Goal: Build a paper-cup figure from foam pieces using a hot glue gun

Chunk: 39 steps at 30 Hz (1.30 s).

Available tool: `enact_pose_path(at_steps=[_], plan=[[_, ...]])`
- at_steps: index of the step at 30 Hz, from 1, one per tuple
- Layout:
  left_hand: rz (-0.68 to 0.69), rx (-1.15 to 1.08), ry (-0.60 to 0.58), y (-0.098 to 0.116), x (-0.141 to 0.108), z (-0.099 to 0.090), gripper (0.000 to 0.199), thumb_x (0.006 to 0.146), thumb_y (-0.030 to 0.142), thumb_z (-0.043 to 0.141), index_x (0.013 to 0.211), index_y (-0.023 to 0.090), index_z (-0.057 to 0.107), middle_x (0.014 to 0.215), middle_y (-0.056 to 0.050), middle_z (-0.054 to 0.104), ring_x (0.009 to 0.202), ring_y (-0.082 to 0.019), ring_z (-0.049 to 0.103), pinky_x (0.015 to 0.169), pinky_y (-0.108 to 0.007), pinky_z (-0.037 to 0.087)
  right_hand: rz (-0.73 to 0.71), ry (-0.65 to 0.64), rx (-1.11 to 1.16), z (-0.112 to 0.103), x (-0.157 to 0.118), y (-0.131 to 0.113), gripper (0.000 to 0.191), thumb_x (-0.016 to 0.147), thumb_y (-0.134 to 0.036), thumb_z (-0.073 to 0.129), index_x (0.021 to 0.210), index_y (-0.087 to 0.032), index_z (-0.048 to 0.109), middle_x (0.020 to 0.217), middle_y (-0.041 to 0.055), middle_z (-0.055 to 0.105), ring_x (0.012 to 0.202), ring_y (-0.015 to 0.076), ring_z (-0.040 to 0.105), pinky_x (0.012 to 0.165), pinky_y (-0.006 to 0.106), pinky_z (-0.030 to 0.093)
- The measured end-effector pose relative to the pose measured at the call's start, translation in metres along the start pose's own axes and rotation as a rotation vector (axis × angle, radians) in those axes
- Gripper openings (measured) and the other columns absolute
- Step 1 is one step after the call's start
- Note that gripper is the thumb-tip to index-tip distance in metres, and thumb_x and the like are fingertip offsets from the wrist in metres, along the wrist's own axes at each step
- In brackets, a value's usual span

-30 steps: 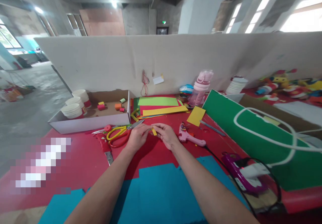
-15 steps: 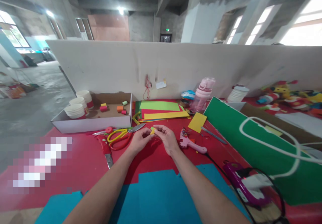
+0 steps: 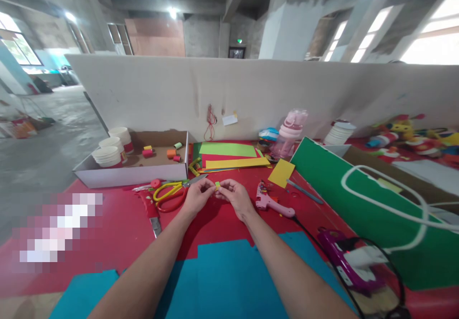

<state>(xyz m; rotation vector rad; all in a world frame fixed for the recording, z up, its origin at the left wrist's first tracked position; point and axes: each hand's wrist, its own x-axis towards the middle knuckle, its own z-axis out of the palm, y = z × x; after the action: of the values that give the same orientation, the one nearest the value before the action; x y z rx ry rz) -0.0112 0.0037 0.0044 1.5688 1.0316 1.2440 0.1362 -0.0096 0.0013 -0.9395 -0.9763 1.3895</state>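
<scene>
Between my fingertips, above the red table covering, is a small yellow and green paper piece (image 3: 217,185). My left hand (image 3: 196,195) pinches it from the left, fingers closed. From the other side my right hand (image 3: 234,195) pinches it too, thumb and fingers together. The fingertips hide much of the piece, so its full shape cannot be made out. Just left of my left hand lie scissors (image 3: 171,197) with yellow and red handles. A pink glue gun (image 3: 274,205) rests to the right of my right hand.
A cardboard box (image 3: 132,177) with paper cups and small paper rolls stands back left. Coloured sheets (image 3: 233,150) lie behind my hands, blue sheets (image 3: 222,280) in front. A red-handled knife (image 3: 149,209), green board (image 3: 344,204) and purple power strip (image 3: 349,261) flank the space.
My left fingers have closed in a little around the paper piece, and more of its green side shows. Both hands stay in nearly the same place.
</scene>
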Motion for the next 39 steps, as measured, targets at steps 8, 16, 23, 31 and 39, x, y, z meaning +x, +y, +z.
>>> enact_pose_path(at_steps=[8, 16, 23, 31, 39], plan=[[-0.145, -0.126, -0.002, 0.0, -0.001, 0.002, 0.028, 0.065, 0.038, 0.077, 0.079, 0.014, 0.071, 0.068, -0.002, 0.068, 0.06, -0.012, 0.057, 0.059, -0.022, 0.044, 0.041, -0.01, 0.015, -0.004, 0.001, 0.002, 0.038, 0.056, -0.037, 0.084, 0.08, -0.015, 0.064, 0.069, 0.0006, 0.07, 0.064, 0.0117, 0.068, 0.07, 0.026, 0.058], [-0.154, -0.258, 0.074, -0.006, 0.004, 0.003, 0.03, 0.06, 0.037, 0.08, 0.073, 0.013, 0.069, 0.055, 0.002, 0.06, 0.051, -0.008, 0.05, 0.054, -0.02, 0.041, -0.078, 0.045, -0.308, -0.01, -0.006, -0.024, 0.032, 0.072, -0.043, 0.07, 0.091, -0.019, 0.059, 0.076, 0.0001, 0.065, 0.064, 0.0132, 0.065, 0.061, 0.028, 0.056], [-0.142, -0.305, 0.101, -0.01, 0.006, -0.002, 0.028, 0.06, 0.035, 0.079, 0.071, 0.012, 0.067, 0.052, 0.002, 0.058, 0.05, -0.007, 0.049, 0.053, -0.02, 0.039, -0.337, 0.274, -1.38, -0.093, -0.069, -0.072, 0.011, 0.079, -0.014, 0.051, 0.088, -0.018, 0.055, 0.095, 0.0076, 0.062, 0.092, 0.0208, 0.059, 0.081, 0.033, 0.046], [-0.133, -0.332, 0.092, -0.008, 0.004, -0.003, 0.03, 0.059, 0.037, 0.079, 0.069, 0.012, 0.066, 0.052, 0.002, 0.058, 0.048, -0.007, 0.049, 0.05, -0.02, 0.039, -0.051, 0.175, -1.852, -0.103, -0.075, -0.062, 0.025, 0.077, -0.001, 0.051, 0.099, -0.013, 0.052, 0.098, 0.0134, 0.061, 0.093, 0.0223, 0.057, 0.076, 0.028, 0.036], [-0.131, -0.371, 0.113, -0.014, 0.006, -0.001, 0.034, 0.055, 0.041, 0.081, 0.065, 0.012, 0.065, 0.052, 0.001, 0.058, 0.045, -0.006, 0.047, 0.045, -0.019, 0.039, -0.309, 0.286, -1.788, -0.106, -0.058, -0.057, 0.04, 0.079, -0.001, 0.045, 0.117, -0.014, 0.052, 0.105, 0.0166, 0.062, 0.101, 0.0263, 0.059, 0.083, 0.033, 0.04]])
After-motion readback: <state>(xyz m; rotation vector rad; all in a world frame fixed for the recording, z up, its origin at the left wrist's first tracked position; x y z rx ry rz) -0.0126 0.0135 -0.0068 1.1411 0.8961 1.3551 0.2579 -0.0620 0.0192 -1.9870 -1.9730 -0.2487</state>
